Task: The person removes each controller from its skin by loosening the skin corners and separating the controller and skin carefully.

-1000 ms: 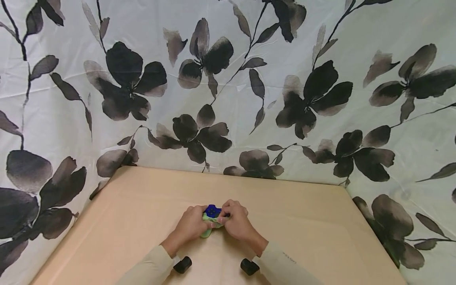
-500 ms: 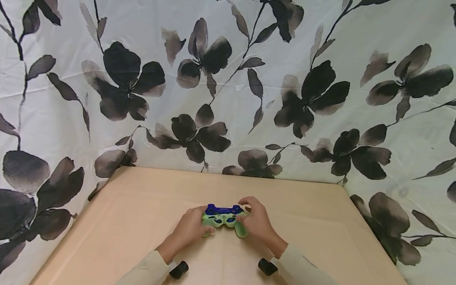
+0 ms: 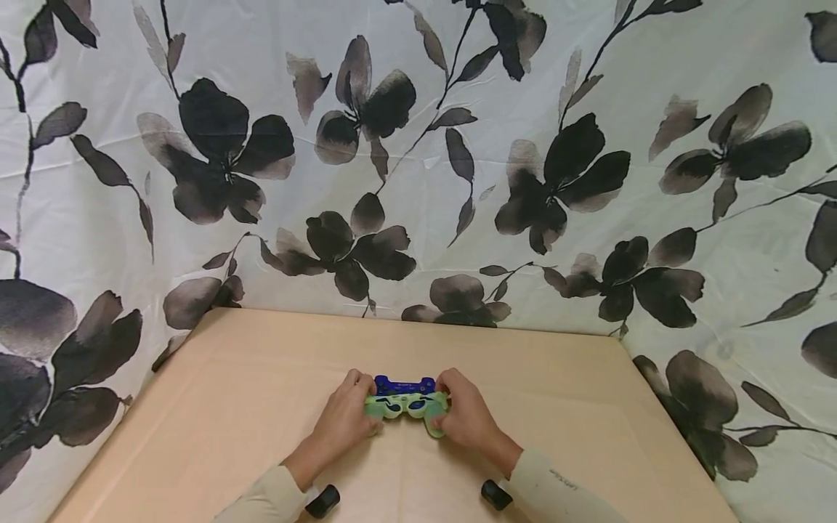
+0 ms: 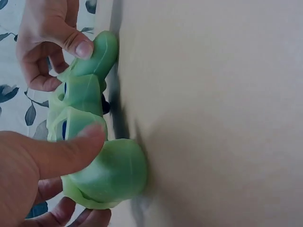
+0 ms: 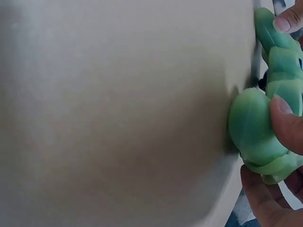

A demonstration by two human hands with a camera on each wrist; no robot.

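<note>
A blue game controller [image 3: 405,385] is held low over the table in the head view. Its near side and both grips sit inside a pale green rubbery cover [image 3: 405,405], while the blue far edge shows bare. My left hand [image 3: 343,412] holds the left grip, thumb on the near side. On the right grip, my right hand [image 3: 469,411] has its thumb on the near side and fingers toward the far edge. The left wrist view shows the left thumb pressed on the green cover [image 4: 113,170], fingers beneath. The right thumb presses the cover [image 5: 253,123] in the right wrist view.
The beige tabletop [image 3: 556,414] spreads around both hands. A white cloth [image 3: 451,240] printed with dark flowers hangs behind it and along its sides. Each wrist carries a small black camera [image 3: 323,501].
My right hand, earlier bent over the controller's right part, has moved right and now grips the right handle. More of the green cover and blue far edge shows. The left hand keeps its hold.
</note>
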